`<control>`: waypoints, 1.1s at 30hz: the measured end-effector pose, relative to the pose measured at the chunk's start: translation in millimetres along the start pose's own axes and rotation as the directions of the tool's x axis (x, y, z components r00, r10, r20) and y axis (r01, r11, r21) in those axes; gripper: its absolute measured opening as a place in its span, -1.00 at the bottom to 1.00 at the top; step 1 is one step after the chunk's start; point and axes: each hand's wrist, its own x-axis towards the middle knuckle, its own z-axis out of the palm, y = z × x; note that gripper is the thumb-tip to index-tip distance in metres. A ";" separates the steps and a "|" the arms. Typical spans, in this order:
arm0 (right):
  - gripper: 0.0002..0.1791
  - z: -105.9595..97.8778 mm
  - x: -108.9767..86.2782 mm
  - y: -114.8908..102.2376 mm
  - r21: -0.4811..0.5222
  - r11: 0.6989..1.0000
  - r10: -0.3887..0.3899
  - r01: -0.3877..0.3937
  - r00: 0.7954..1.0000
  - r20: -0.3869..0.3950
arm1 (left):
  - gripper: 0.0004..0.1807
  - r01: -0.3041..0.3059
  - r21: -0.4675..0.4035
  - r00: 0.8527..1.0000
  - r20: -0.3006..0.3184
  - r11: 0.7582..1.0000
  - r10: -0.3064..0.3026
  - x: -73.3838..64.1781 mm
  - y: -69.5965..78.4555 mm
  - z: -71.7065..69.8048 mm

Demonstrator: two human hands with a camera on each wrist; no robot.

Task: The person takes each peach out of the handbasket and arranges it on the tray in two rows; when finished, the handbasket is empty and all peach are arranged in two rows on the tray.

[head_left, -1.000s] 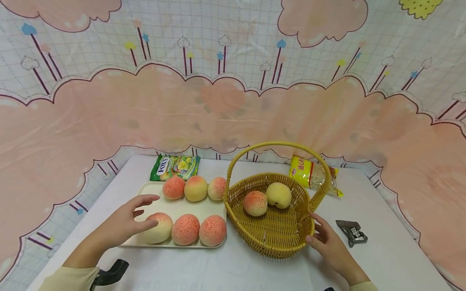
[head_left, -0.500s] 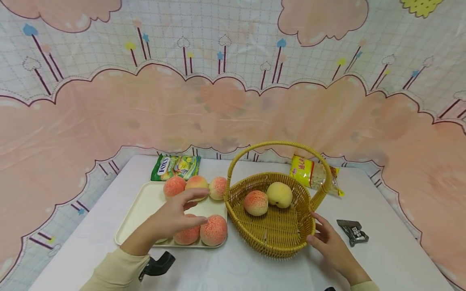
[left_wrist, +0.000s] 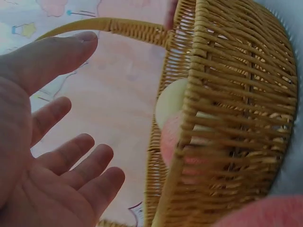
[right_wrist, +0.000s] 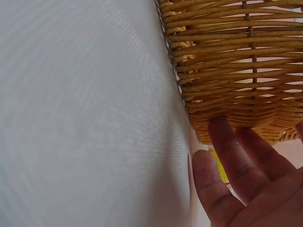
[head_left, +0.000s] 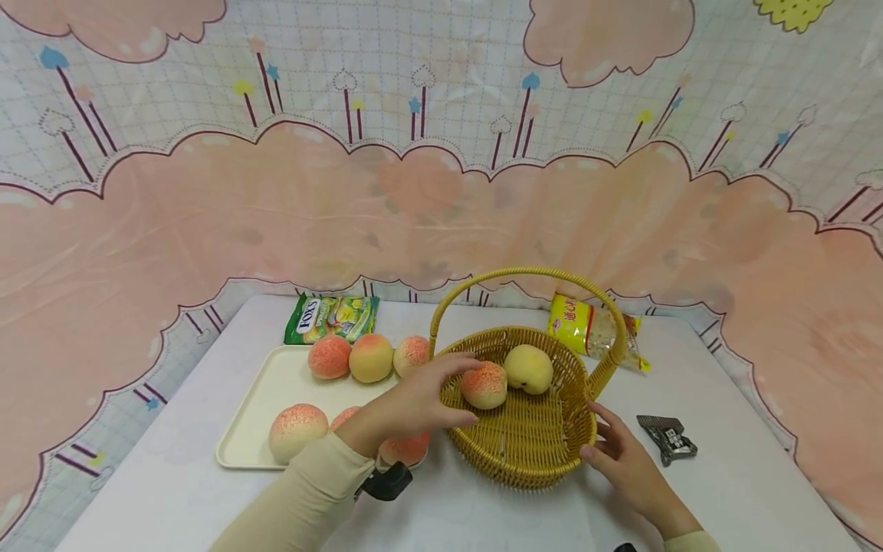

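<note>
A yellow wicker basket [head_left: 497, 460] with a tall handle holds a red-and-yellow peach [head_left: 484, 386] and a pale yellow peach [head_left: 529, 369]. My left hand [head_left: 422, 399] reaches over the basket's left rim, thumb and fingers spread beside the red-and-yellow peach in the head view. The left wrist view shows that palm bare, facing the wicker wall. At the basket's right side, my right hand [head_left: 624, 460] touches the outside with thumb and fingertips; its fingers [right_wrist: 236, 161] lie against the weave in the right wrist view.
Left of the basket, a cream tray [head_left: 241, 429] carries two rows of peaches, the front row partly hidden by my left arm. Behind stand a green FOX'S candy bag [head_left: 333, 318] and a yellow food packet [head_left: 593, 330]. A small black wrapper [head_left: 667, 439] lies at right.
My left hand has travelled right, from over the tray's left front peach across the front row to the basket's left rim. My right hand and the basket have stayed in place.
</note>
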 end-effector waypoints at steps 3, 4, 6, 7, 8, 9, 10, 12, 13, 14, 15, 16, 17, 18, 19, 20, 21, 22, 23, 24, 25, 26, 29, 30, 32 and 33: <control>-0.22 0.2 -0.3 0.1 0.008 1.000 -0.007 0.007 1.000 0.003 | -0.23 0.031 0.029 0.999 0.010 0.999 -0.032 13.0 0.0 6.3; -0.22 0.0 -0.3 0.0 0.011 1.000 -0.008 0.008 1.000 0.004 | -0.23 0.036 0.029 0.999 0.015 0.999 -0.037 17.6 -0.2 8.1; -0.22 -0.4 -0.1 -0.2 0.009 1.000 -0.009 0.009 1.000 0.005 | -0.22 0.052 0.027 0.998 0.023 0.998 -0.053 26.3 -1.1 11.5; -0.22 -0.7 0.1 -0.2 0.008 1.000 -0.008 0.008 1.000 0.006 | -0.22 0.060 0.028 0.998 0.028 0.998 -0.061 30.3 -1.2 13.0; -0.22 -0.8 0.2 -0.3 0.007 1.000 -0.007 0.007 1.000 0.005 | -0.22 0.065 0.033 0.997 0.031 0.997 -0.066 34.3 -2.1 14.8; -0.22 -1.0 0.3 -0.3 0.003 1.000 -0.004 0.004 1.000 0.005 | -0.22 0.071 0.035 0.997 0.033 0.997 -0.072 38.0 -3.3 16.6; -0.22 -1.1 0.4 -0.4 0.000 1.000 -0.002 0.002 1.000 0.003 | -0.22 0.078 0.033 0.996 0.035 0.996 -0.079 41.5 -4.4 18.1; -0.22 -1.1 0.5 -0.5 -0.002 1.000 0.002 -0.002 1.000 0.001 | -0.22 0.093 0.030 0.995 0.035 0.995 -0.094 46.7 -6.1 20.7; -0.22 -1.0 0.6 -0.6 0.001 1.000 0.002 -0.002 1.000 0.001 | -0.21 0.099 0.029 0.994 0.036 0.995 -0.100 48.7 -7.2 21.8; -0.22 -0.9 0.6 -0.5 0.002 1.000 0.003 -0.003 1.000 0.001 | -0.21 0.104 0.022 0.994 0.039 0.994 -0.104 50.5 -8.3 22.9; -0.22 -0.8 0.6 -0.4 0.007 1.000 0.003 -0.003 1.000 0.002 | -0.20 0.107 0.012 0.993 0.041 0.994 -0.107 51.9 -9.3 23.9; -0.22 -0.7 0.6 -0.2 0.010 1.000 0.002 -0.002 1.000 0.002 | -0.20 0.110 0.008 0.993 0.044 0.994 -0.110 52.9 -9.9 24.5; -0.22 -0.5 0.5 -0.2 0.010 1.000 0.000 0.000 1.000 0.002 | -0.20 0.112 0.003 0.993 0.046 0.994 -0.112 53.6 -10.4 25.0; -0.22 -0.5 0.5 0.0 0.009 1.000 -0.002 0.002 1.000 0.002 | -0.19 0.113 0.001 0.993 0.046 0.994 -0.113 54.4 -11.2 25.6; -0.22 -0.3 0.6 0.2 0.007 1.000 -0.005 0.005 1.000 0.002 | -0.20 0.116 0.002 0.992 0.045 0.993 -0.116 55.3 -12.3 26.2; -0.22 -0.3 0.7 0.5 0.004 1.000 -0.009 0.009 1.000 0.002 | -0.20 0.119 0.002 0.992 0.045 0.993 -0.119 56.0 -13.1 26.6; -0.22 -0.2 0.7 0.5 -0.001 1.000 -0.010 0.010 1.000 0.000 | -0.21 0.122 0.004 0.992 0.045 0.993 -0.122 56.5 -13.7 26.8; -0.22 -0.1 0.8 0.7 -0.009 1.000 -0.014 0.014 1.000 -0.004 | -0.21 0.125 0.004 0.991 0.046 0.992 -0.125 57.1 -14.2 26.7; -0.22 -0.1 0.9 0.8 -0.012 1.000 -0.017 0.017 1.000 -0.006 | -0.21 0.126 0.005 0.991 0.047 0.992 -0.126 57.9 -15.0 26.6; -0.22 -0.1 1.3 1.2 -0.013 1.000 -0.019 0.019 1.000 -0.007 | -0.22 0.128 0.005 0.991 0.049 0.992 -0.128 58.7 -15.8 26.4; -0.22 -0.1 1.6 1.2 -0.015 1.000 -0.021 0.021 1.000 -0.007 | -0.22 0.130 0.006 0.990 0.050 0.991 -0.130 59.6 -16.2 25.7; -0.22 0.0 1.8 1.4 -0.013 1.000 -0.023 0.023 1.000 -0.010 | -0.22 0.132 0.009 0.990 0.054 0.991 -0.132 60.3 -16.3 24.7; -0.23 -0.2 2.0 1.8 -0.007 1.000 -0.025 0.024 1.000 -0.008 | -0.21 0.145 0.016 0.987 0.064 0.989 -0.146 63.0 -17.8 22.3; -0.22 -0.3 1.9 2.0 -0.004 1.000 -0.021 0.021 1.000 -0.007 | -0.21 0.153 0.014 0.986 0.069 0.988 -0.153 63.9 -18.6 21.6; -0.22 -0.3 1.5 2.3 -0.003 1.000 -0.013 0.013 1.000 -0.005 | -0.19 0.166 0.010 0.983 0.080 0.986 -0.166 65.2 -21.1 20.8; -0.22 -0.3 1.3 2.3 -0.002 1.000 -0.009 0.009 1.000 -0.002 | -0.18 0.173 0.005 0.981 0.087 0.985 -0.173 65.6 -22.4 20.6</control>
